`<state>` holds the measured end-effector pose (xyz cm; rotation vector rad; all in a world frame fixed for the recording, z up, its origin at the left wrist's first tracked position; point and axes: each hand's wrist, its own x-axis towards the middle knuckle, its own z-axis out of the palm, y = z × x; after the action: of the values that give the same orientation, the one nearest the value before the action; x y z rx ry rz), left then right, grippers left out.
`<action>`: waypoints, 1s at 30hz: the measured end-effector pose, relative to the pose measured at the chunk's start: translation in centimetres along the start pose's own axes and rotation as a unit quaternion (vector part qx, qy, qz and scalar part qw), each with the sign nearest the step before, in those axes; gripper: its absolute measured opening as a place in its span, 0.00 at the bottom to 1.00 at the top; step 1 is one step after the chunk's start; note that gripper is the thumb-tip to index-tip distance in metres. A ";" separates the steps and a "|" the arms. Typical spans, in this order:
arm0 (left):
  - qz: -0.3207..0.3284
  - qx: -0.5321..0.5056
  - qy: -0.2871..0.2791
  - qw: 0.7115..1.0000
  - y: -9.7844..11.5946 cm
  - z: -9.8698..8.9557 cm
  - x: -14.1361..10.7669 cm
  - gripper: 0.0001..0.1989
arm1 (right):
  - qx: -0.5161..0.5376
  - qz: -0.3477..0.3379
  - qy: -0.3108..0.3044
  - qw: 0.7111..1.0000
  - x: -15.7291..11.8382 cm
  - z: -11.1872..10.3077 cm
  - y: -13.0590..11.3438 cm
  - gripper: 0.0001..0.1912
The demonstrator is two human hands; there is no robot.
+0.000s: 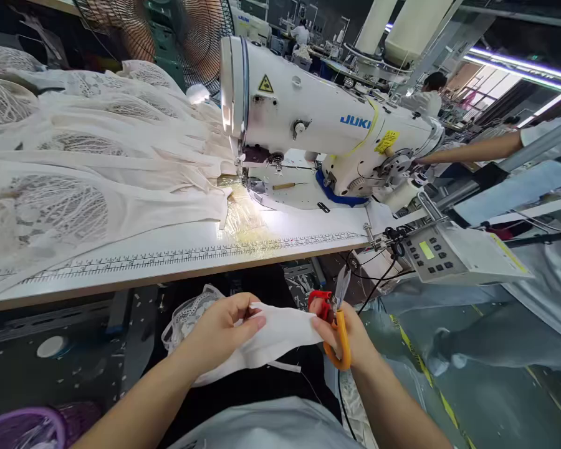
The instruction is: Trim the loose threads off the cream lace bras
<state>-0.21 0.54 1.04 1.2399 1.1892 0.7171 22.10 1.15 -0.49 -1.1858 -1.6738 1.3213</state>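
Observation:
My left hand (227,327) pinches one end of a white fabric piece (280,333) between thumb and fingers, above my lap. Scissors (341,330) with one orange and one red handle sit in my right hand (353,333), blades pointing up and away from the cloth. The thumb and fingertips of that same hand also grip the other end of the fabric, so it is stretched between both hands. White lace (191,315) hangs beside my left wrist. A narrow strip (284,366) and a loose thread dangle below the fabric.
A JUKI sewing machine (299,93) stands on the white table (308,224), with lace garments (70,125) piled to its left. A control panel (437,249) juts out at right. A purple basket (23,418) is lower left. Another person's arm (472,149) reaches behind the machine.

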 end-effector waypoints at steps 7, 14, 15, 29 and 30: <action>0.033 0.042 0.082 0.995 0.0 0.7 -0.1 0.07 | 0.031 0.030 -0.008 0.999 0.5 0.4 0.9 0.07; 0.055 0.082 0.057 0.994 0.4 0.9 0.2 0.08 | -0.067 -0.018 -0.053 0.996 1.8 -0.2 -1.0 0.06; 0.053 0.079 0.048 0.994 0.4 1.0 0.2 0.08 | -0.086 -0.032 -0.065 0.994 2.1 -0.2 -1.5 0.07; 0.090 0.133 0.058 0.985 -0.2 1.6 0.6 0.10 | -0.154 -0.051 -0.037 0.986 2.7 1.4 -1.1 0.11; 0.097 0.148 0.066 0.982 -0.2 1.8 0.7 0.11 | -0.169 -0.059 -0.030 0.983 2.7 1.4 -1.2 0.10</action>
<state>1.60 0.54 0.45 1.5931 1.3295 0.7951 19.58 3.07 0.28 -1.2223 -2.0378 1.0345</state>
